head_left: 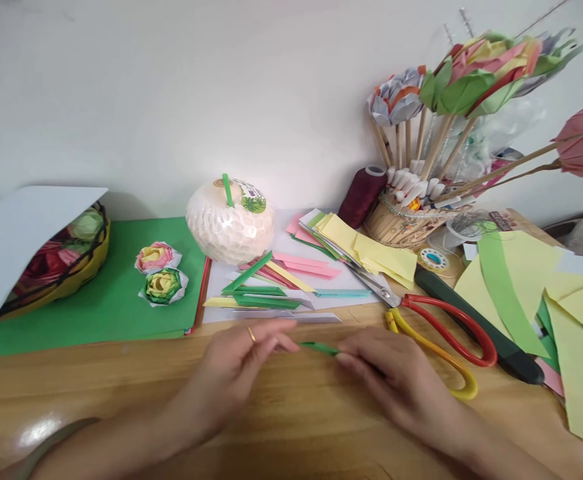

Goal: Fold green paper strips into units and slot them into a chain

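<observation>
A small folded green paper strip lies between my hands, low over the wooden table. My right hand pinches its right end between thumb and fingers. Near the strip's left end is my left hand, a ring on one finger; its fingers are partly stretched out, with thumb and fingertips apart and nothing between them. Behind the hands, folded green strips lie with pink, yellow, white and blue ones on a white sheet.
Scissors with red and yellow handles and a dark green tool lie at the right, beside yellow paper. Behind stand a white textured container and a basket of paper flowers. Two paper rosettes rest on green card.
</observation>
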